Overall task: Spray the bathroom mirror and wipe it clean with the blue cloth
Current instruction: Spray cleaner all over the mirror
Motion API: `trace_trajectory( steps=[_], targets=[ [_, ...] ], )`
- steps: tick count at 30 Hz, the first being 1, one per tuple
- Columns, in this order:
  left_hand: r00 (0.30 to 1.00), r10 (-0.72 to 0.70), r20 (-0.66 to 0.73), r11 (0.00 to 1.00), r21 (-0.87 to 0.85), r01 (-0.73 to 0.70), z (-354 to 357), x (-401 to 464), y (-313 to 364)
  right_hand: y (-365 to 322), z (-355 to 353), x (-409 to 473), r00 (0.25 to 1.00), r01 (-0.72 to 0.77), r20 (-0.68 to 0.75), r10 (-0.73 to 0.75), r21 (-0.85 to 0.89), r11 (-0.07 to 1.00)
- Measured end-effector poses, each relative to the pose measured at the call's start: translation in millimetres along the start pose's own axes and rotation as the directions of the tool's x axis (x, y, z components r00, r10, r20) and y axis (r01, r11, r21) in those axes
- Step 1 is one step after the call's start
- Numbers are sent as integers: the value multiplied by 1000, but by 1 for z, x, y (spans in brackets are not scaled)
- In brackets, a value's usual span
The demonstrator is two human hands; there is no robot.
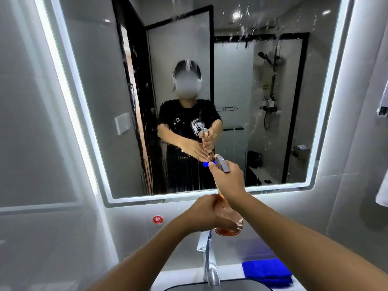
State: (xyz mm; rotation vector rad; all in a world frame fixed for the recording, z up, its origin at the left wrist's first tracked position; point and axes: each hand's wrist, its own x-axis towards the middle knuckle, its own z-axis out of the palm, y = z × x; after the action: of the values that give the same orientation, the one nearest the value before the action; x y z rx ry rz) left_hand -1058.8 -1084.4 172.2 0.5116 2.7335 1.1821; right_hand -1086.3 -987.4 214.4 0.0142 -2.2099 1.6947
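The lit-edged bathroom mirror [100,101] fills the wall ahead, wet with droplets and run-down streaks, heaviest at its left centre and upper right. A clear orange-tinted spray bottle [228,222] with a grey spray head is held upright in front of the mirror's lower edge. My right hand [230,181] grips its neck and trigger. My left hand [206,213] wraps around the bottle's body from the left. The folded blue cloth [267,271] lies on the counter at the lower right, apart from both hands.
A chrome tap [210,263] stands below the bottle, over the dark basin [220,287]. A round red sticker [157,219] marks the wall under the mirror. A white towel and rack [383,185] hang at the right edge. The mirror reflects a person, a door and a shower.
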Motion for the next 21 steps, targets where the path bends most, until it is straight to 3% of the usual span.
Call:
trace_trajectory(
  steps=[14,21],
  targets=[
    [999,32,38,998,-50,-30,19,16,16,11,-22,10,991,-32,-131,31,-3,999],
    [997,32,63,998,-49,-29,26,24,18,17,-34,15,995,-49,-86,47,-17,999]
  ],
)
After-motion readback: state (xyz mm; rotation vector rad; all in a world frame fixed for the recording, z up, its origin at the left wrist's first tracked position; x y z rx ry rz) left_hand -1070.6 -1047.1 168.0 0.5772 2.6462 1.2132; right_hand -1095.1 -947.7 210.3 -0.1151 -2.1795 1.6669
